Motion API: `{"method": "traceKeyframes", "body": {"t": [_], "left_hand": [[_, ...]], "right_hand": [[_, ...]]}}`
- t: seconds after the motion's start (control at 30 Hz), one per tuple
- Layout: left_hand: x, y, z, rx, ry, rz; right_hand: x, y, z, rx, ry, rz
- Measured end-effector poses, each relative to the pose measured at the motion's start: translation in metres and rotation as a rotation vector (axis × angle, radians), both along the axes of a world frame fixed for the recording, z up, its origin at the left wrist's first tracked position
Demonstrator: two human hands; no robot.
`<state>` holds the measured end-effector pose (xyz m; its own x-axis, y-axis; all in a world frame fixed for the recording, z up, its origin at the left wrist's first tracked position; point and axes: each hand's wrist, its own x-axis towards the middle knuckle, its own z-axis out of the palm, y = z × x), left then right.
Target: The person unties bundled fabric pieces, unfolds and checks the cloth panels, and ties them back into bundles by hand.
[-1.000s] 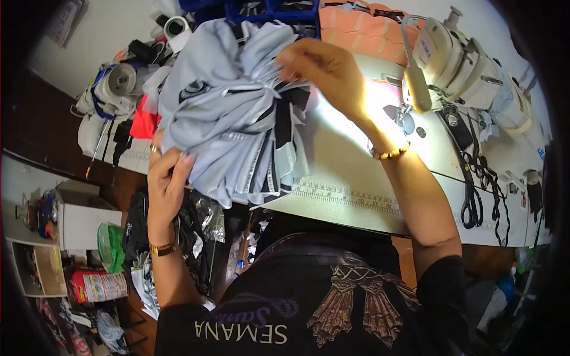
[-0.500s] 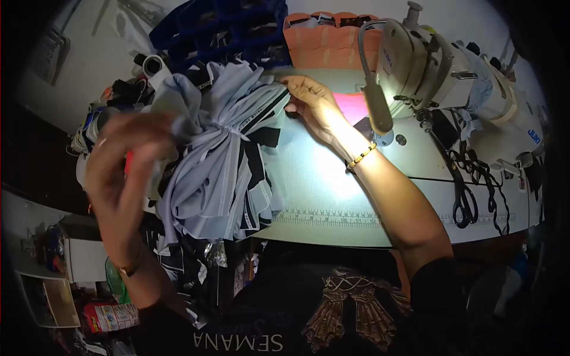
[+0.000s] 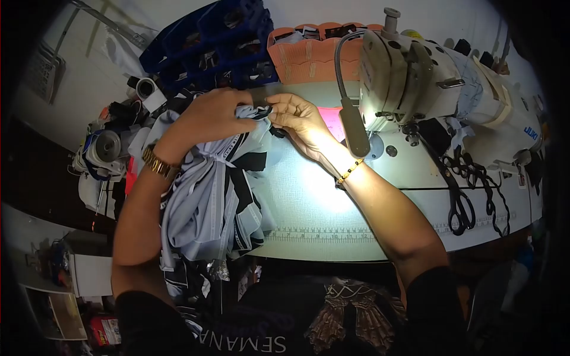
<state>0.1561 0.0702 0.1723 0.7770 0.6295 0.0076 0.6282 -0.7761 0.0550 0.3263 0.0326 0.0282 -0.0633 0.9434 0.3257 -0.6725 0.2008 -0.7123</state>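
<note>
A bundle of light grey-blue fabric [image 3: 199, 202] with black and white edging lies gathered on the sewing table, cinched around its middle by a strip of the same cloth. My left hand [image 3: 217, 118], with a gold watch at the wrist, is closed over the bundle's upper end. Fingers of my right hand [image 3: 300, 121] pinch the cloth's edge, close to the left fingertips. Exactly which layers lie between the fingers is hard to make out. A black fabric piece [image 3: 250, 161] sticks out of the bundle's right side.
To the right stands a sewing machine [image 3: 409, 74] with a lit lamp [image 3: 356, 127]. Black scissors [image 3: 460, 207] lie below it. A ruler strip [image 3: 320, 235] runs along the table's front. Behind are an orange basket [image 3: 314, 62] and blue bins [image 3: 208, 47]; thread spools [image 3: 107, 145] stand left.
My left hand has swung from the left, where it was blurred, onto the top of the fabric, meeting the right hand. The right hand keeps its pinch. The view has shifted slightly.
</note>
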Motion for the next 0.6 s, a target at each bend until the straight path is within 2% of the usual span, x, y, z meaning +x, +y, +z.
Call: {"method": "traceKeyframes", "body": {"t": [0.07,0.23,0.3,0.4,0.43,0.5,0.6], "left_hand": [[-0.006,-0.007,0.007,-0.132,-0.033,0.045],[-0.034,-0.032,0.011,-0.052,-0.178,-0.116],[-0.048,-0.038,0.009,-0.03,-0.284,-0.182],[-0.069,-0.048,0.012,-0.122,-0.435,-0.181],[-0.076,-0.049,0.013,-0.143,-0.482,-0.174],[-0.089,-0.047,0.012,-0.141,-0.552,-0.197],[-0.09,-0.057,0.012,-0.155,-0.609,-0.13]], "right_hand": [[0.0,-0.004,0.004,-0.017,0.045,0.072],[-0.003,-0.008,0.007,-0.088,0.114,0.283],[-0.012,-0.013,0.007,0.015,0.015,0.318],[-0.037,-0.028,0.015,0.068,-0.2,0.163],[-0.04,-0.035,0.026,0.009,-0.443,0.095],[-0.055,-0.046,0.041,0.224,-0.586,-0.158],[-0.067,-0.056,0.055,0.266,-0.705,-0.298]]}}
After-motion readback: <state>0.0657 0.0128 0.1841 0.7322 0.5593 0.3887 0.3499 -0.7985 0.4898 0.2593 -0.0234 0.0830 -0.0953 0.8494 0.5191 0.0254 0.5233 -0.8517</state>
